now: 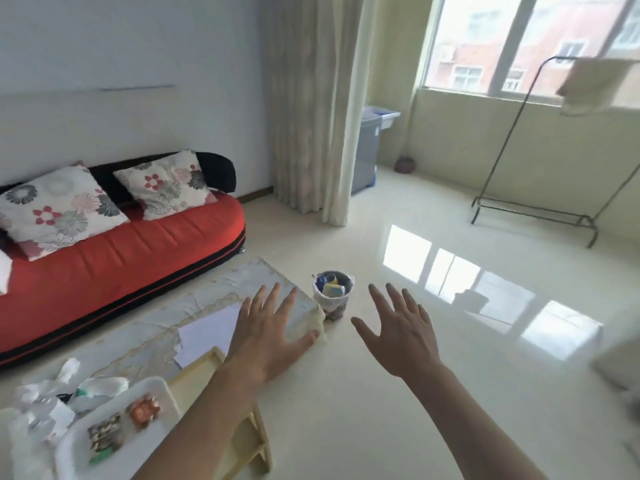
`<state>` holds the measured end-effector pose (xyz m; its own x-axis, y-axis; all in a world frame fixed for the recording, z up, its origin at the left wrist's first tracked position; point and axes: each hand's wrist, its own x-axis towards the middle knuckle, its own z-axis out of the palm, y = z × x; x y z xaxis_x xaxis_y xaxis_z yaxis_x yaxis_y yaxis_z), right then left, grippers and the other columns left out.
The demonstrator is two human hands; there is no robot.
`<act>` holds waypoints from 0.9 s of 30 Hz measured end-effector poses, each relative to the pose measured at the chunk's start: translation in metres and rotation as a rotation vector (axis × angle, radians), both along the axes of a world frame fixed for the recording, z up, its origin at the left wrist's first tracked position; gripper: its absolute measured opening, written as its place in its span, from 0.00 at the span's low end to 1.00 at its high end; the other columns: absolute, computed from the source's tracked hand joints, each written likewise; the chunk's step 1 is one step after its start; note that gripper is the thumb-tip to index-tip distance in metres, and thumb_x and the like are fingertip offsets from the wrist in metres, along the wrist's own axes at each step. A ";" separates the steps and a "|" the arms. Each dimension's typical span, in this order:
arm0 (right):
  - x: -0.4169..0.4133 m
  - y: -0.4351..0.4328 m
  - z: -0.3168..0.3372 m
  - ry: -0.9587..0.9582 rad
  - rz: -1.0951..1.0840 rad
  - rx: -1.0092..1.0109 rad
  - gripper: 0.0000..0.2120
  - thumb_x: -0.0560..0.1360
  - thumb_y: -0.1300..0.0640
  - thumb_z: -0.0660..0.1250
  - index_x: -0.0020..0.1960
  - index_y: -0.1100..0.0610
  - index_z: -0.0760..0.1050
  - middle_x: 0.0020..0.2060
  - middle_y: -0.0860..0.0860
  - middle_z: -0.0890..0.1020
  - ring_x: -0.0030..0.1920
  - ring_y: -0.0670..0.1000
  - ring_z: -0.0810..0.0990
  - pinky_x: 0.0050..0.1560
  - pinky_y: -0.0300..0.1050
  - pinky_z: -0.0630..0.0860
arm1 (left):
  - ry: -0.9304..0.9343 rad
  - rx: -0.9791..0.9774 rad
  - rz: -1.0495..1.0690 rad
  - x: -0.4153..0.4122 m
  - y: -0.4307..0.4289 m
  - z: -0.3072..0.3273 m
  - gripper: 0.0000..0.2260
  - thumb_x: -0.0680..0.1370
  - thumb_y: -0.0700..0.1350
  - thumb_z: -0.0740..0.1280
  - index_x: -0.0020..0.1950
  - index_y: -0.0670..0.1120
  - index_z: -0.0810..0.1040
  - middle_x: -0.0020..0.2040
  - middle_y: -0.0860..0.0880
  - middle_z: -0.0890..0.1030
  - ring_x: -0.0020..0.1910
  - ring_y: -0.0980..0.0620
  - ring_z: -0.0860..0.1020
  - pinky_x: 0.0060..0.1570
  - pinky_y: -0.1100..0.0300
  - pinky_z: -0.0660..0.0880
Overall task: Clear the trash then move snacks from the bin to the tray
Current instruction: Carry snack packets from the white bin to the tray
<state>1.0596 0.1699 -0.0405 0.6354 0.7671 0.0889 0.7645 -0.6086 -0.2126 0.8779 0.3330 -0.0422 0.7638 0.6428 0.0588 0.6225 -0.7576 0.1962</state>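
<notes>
Left grip (268,336) and right grip (403,336) spread open, empty; my forearm (204,414) hides part of the tray (156,384), its snacks (142,412) blurred.

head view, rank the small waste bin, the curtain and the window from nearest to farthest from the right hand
1. small waste bin: on the floor, just left of the right hand
2. curtain: hanging further back, centre
3. window: on the far wall, upper right
</notes>
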 end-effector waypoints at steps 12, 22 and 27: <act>0.159 -0.239 0.019 -0.032 -0.410 0.024 0.37 0.78 0.28 0.49 0.82 0.44 0.49 0.81 0.51 0.56 0.81 0.57 0.50 0.78 0.57 0.53 | -0.075 0.004 -0.436 0.248 -0.179 0.023 0.40 0.75 0.75 0.52 0.83 0.60 0.45 0.84 0.51 0.48 0.82 0.49 0.43 0.80 0.46 0.42; 0.237 -0.438 0.014 -0.049 -0.692 0.011 0.41 0.73 0.25 0.42 0.80 0.44 0.54 0.78 0.52 0.62 0.78 0.58 0.58 0.76 0.58 0.59 | -0.101 -0.045 -0.748 0.399 -0.371 0.019 0.40 0.76 0.75 0.53 0.83 0.59 0.46 0.84 0.51 0.50 0.82 0.49 0.43 0.80 0.48 0.43; 0.252 -0.524 0.007 -0.028 -0.863 -0.013 0.42 0.72 0.26 0.41 0.81 0.45 0.54 0.80 0.52 0.60 0.79 0.58 0.56 0.76 0.58 0.59 | -0.094 -0.086 -0.918 0.453 -0.449 0.010 0.40 0.76 0.74 0.54 0.83 0.60 0.46 0.84 0.51 0.49 0.83 0.49 0.44 0.80 0.48 0.43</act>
<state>1.3117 -0.3544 -0.0331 0.9940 0.0183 0.1076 0.0386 -0.9812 -0.1893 1.3309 -0.1156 -0.0323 0.9701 -0.2071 0.1266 -0.2361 -0.9263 0.2937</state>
